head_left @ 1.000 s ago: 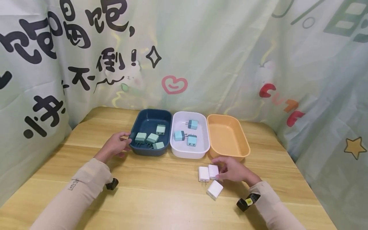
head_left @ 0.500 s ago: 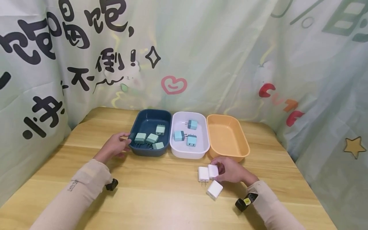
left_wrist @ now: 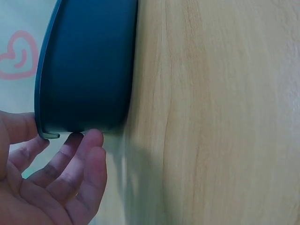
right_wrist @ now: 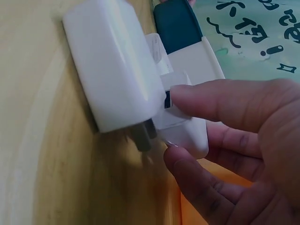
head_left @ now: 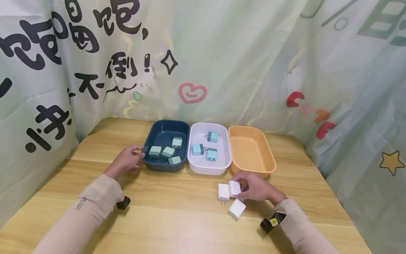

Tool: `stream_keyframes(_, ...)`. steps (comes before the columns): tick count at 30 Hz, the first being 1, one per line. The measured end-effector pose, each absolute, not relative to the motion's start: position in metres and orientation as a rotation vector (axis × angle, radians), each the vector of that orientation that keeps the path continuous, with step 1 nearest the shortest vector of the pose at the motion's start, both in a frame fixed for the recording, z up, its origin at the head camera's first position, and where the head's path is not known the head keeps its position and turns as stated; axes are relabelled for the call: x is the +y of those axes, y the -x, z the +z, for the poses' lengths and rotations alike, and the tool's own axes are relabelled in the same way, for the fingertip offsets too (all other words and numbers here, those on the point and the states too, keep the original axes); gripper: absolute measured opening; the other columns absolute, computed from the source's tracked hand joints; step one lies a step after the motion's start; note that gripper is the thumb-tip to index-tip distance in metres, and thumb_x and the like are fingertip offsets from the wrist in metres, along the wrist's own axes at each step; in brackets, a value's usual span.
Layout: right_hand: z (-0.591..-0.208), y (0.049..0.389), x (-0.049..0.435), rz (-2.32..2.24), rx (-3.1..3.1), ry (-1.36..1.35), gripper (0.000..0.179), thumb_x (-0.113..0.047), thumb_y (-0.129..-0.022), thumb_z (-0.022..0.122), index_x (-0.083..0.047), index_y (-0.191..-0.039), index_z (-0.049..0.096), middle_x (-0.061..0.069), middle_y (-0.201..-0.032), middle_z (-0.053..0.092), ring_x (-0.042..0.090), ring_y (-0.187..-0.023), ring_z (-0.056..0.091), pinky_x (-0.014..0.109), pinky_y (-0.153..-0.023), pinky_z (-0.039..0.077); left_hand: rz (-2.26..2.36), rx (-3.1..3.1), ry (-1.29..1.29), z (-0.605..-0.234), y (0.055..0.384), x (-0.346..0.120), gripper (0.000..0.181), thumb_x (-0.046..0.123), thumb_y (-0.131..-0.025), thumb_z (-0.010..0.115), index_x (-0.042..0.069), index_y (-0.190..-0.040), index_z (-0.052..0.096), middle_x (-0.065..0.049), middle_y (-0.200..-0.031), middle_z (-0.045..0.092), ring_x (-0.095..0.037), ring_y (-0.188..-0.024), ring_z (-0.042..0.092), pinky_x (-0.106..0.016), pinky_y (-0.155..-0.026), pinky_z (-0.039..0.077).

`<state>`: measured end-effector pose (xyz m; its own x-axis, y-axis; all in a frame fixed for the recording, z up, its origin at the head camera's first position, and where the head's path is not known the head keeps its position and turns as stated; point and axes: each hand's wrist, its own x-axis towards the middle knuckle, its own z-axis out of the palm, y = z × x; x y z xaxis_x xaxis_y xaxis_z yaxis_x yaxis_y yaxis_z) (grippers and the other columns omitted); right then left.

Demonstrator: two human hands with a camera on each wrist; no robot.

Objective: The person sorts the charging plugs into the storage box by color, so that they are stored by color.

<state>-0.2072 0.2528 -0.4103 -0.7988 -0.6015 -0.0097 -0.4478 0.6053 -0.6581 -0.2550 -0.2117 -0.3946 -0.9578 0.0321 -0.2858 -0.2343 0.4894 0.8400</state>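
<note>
At the right front, my right hand (head_left: 256, 187) pinches a white charger plug (head_left: 234, 189) between thumb and fingers; in the right wrist view the thumb lies by the dark port of this charger (right_wrist: 186, 133). A second white charger plug (head_left: 223, 192) stands right beside it, prongs toward me. The third white charger plug (head_left: 237, 209) lies nearer me and looms large in the right wrist view. My left hand (head_left: 128, 159) holds the left end of the dark blue tray (head_left: 165, 126), thumb at the rim and fingers curled beneath it in the left wrist view.
Several pale green charger plugs (head_left: 168, 152) lie in the dark blue tray. Beside it, a white tray (head_left: 210, 170) bears three light blue charger plugs (head_left: 211, 154). An orange tray (head_left: 252, 150) completes the row. A printed curtain (head_left: 222, 63) hangs behind the wooden table (head_left: 177, 218).
The white charger beside the pinched one has shifted slightly to the left. My right fingers have closed in on the pinched charger. My left hand stays at the dark blue tray.
</note>
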Motion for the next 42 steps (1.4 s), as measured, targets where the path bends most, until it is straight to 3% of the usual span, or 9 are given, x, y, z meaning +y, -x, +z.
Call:
stream_keyframes(17, -0.389, 0.207, 0.248, -0.986, 2.588, 0.893, 0.041, -0.007, -0.075, 0.082, -0.001, -0.111, 0.062, 0.010, -0.108, 0.062, 0.011, -0.068, 0.061, 0.029, -0.064, 0.054, 1.455, 2.482, 0.161, -0.394, 0.256, -0.214, 0.051, 0.019, -0.104, 0.045, 0.006, -0.151, 0.030, -0.030, -0.139, 0.043, -0.037, -0.111, 0.060, -0.040, -0.073, 0.055)
stream_keyframes(33, -0.369, 0.217, 0.250, -0.931, 2.631, 0.866, 0.045, -0.012, -0.074, 0.083, -0.001, -0.112, 0.061, 0.004, -0.086, 0.063, 0.012, -0.065, 0.062, 0.028, -0.063, 0.054, 1.455, 2.472, 0.173, -0.396, 0.256, -0.215, 0.052, 0.022, -0.104, 0.046, 0.007, -0.152, 0.029, -0.030, -0.139, 0.043, -0.037, -0.111, 0.060, -0.041, -0.076, 0.055)
stream_keyframes(42, -0.361, 0.227, 0.256, -1.005, 2.645, 0.772, 0.048, -0.013, -0.075, 0.083, 0.000, -0.116, 0.060, 0.010, -0.100, 0.065, 0.014, -0.069, 0.066, 0.030, -0.064, 0.055, 1.459, 2.463, 0.172, -0.396, 0.256, -0.213, 0.052, 0.021, -0.104, 0.045, 0.007, -0.151, 0.029, -0.030, -0.140, 0.042, -0.037, -0.111, 0.060, -0.042, -0.076, 0.055)
